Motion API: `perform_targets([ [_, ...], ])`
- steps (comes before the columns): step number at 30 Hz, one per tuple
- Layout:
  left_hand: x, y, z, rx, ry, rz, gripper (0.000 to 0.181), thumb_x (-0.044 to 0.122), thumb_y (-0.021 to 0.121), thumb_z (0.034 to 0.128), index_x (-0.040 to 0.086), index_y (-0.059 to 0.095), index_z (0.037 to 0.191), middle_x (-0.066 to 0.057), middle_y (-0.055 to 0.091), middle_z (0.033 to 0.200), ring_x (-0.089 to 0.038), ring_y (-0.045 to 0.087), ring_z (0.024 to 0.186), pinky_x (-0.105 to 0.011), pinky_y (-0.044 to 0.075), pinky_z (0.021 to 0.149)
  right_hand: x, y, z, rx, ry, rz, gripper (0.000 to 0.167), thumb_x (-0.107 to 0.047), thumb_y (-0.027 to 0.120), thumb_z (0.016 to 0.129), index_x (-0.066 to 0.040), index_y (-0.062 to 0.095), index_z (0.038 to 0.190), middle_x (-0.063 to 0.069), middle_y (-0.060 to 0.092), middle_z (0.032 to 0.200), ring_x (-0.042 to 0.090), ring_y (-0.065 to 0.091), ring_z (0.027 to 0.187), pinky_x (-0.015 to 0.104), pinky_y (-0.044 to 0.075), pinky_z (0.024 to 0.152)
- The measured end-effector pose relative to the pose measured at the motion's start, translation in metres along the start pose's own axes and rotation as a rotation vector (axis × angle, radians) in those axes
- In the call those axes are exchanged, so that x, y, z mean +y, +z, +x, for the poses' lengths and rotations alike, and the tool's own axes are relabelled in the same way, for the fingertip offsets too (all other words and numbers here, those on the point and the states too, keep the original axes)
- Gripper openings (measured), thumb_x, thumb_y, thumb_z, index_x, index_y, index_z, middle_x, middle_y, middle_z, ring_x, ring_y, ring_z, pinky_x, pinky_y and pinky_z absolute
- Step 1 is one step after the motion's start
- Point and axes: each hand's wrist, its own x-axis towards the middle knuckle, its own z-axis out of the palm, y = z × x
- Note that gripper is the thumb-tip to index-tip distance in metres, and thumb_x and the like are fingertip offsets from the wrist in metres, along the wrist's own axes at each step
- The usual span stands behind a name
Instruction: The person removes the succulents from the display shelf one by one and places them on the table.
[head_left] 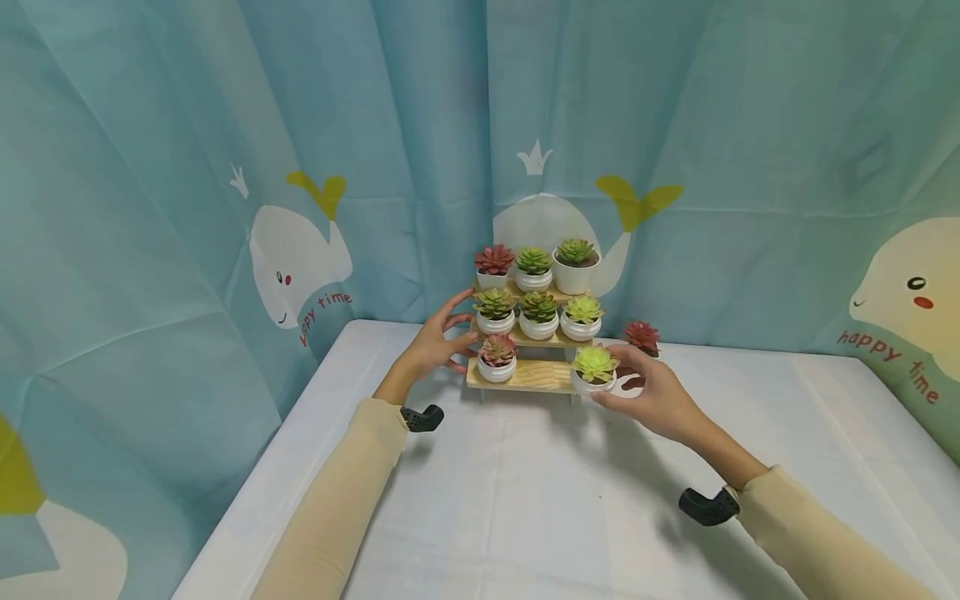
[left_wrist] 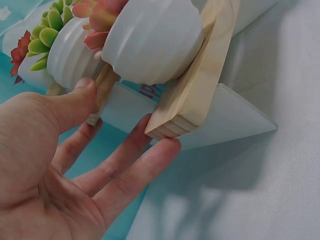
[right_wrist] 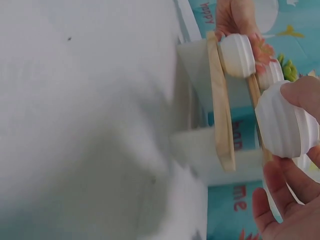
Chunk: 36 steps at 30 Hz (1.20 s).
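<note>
A three-tier wooden plant stand (head_left: 534,377) holds several small potted succulents. At its left end my left hand (head_left: 437,340) holds the stand; in the left wrist view the thumb and a finger are at the middle board (left_wrist: 104,90), and two other fingers touch the end of the bottom board (left_wrist: 187,107). My right hand (head_left: 652,396) grips a white pot (right_wrist: 282,122) with a lime-green succulent (head_left: 595,364) over the right end of the bottom tier. A gap shows between this pot and the bottom board in the right wrist view. A pink succulent (head_left: 498,354) sits at that tier's left end.
Behind the right hand, a red succulent (head_left: 642,336) stands on the white-covered table (head_left: 510,500), its pot mostly hidden. A blue curtain (head_left: 427,125) with whale prints hangs close behind the stand. Other succulents fill the middle and top tiers.
</note>
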Motion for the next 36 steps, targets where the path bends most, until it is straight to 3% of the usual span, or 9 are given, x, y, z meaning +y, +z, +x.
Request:
perform_targets([
  [8,-0.001,0.000,0.001,0.004,0.007,0.001,0.077,0.011,0.065,0.1025,0.047,0.029,0.160,-0.014,0.037,0.161,-0.045,0.068,0.110,-0.060,0.061,0.067,0.012,-0.024,-0.014,0.053,0.027,-0.047,0.065,-0.020,0.084,0.088,0.000,0.054,0.142,0.017,0.065,0.126,0.023,0.062,0.103,0.032,0.060,0.084],
  [17,0.000,-0.001,0.001,0.006,0.001,0.004,0.077,0.010,0.065,0.1027,0.048,0.029,0.160,-0.015,0.037,0.161,-0.046,0.067,0.113,-0.059,0.062,0.067,0.032,-0.051,-0.030,0.131,0.083,-0.040,0.064,-0.021,0.083,0.090,-0.001,0.053,0.142,0.017,0.066,0.120,0.003,0.060,0.094,0.012,0.054,0.078],
  [26,-0.002,-0.001,0.002,0.006,0.010,-0.004,0.077,0.009,0.065,0.1024,0.047,0.030,0.160,-0.015,0.037,0.161,-0.048,0.061,0.122,-0.061,0.061,0.067,0.053,-0.072,-0.037,0.170,0.173,-0.048,0.072,-0.024,0.081,0.092,0.004,0.045,0.148,0.026,0.061,0.126,-0.009,0.057,0.091,0.009,0.051,0.073],
  [36,-0.001,-0.001,0.000,-0.009,0.020,0.003,0.077,0.009,0.064,0.1027,0.045,0.029,0.161,-0.015,0.036,0.161,-0.046,0.061,0.122,-0.059,0.062,0.068,0.075,-0.080,-0.032,0.208,0.264,-0.035,0.075,-0.031,0.079,0.093,0.002,0.042,0.151,0.024,0.058,0.132,-0.009,0.051,0.095,0.010,0.051,0.070],
])
